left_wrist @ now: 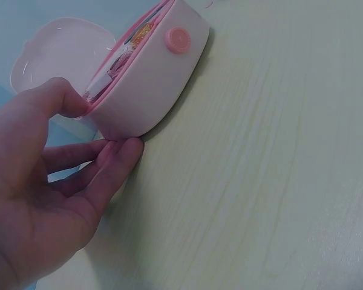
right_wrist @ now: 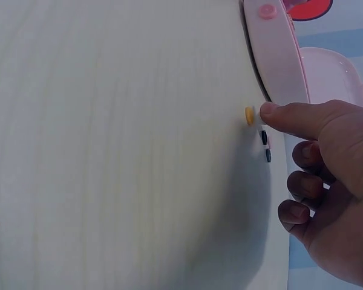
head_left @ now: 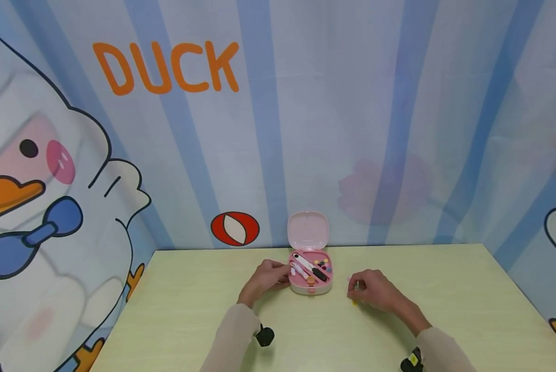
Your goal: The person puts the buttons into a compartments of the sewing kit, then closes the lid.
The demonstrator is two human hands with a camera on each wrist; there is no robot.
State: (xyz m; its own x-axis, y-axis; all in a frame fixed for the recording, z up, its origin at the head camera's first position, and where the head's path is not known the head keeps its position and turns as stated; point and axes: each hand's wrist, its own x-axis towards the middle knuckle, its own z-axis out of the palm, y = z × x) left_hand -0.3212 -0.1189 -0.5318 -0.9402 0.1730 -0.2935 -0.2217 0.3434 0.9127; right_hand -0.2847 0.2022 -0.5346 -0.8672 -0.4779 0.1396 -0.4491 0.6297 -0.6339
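A small sewing-kit case (head_left: 311,291), pink and white, stands at the back of the table with its lid (head_left: 307,230) raised. My left hand (head_left: 269,276) holds the case by its left end. In the left wrist view, the thumb (left_wrist: 66,99) lies on the pink rim and the fingertips press the lower wall. To the right of the case, my right hand (head_left: 375,290) is low over the tabletop, thumb and forefinger pinching at a small pale button (right_wrist: 259,115). A yellow button (right_wrist: 249,116) lies beside the thumb tip, and two small dark pieces (right_wrist: 264,138) are close by.
Inside the case lie a slim white-and-black tool (head_left: 312,268), an orange round piece (head_left: 311,280) and several coloured buttons (head_left: 323,265). The pale wooden table (head_left: 175,320) ends at a blue-striped curtain (head_left: 301,129) behind the case. Dark cameras (head_left: 265,336) sit on both wrists.
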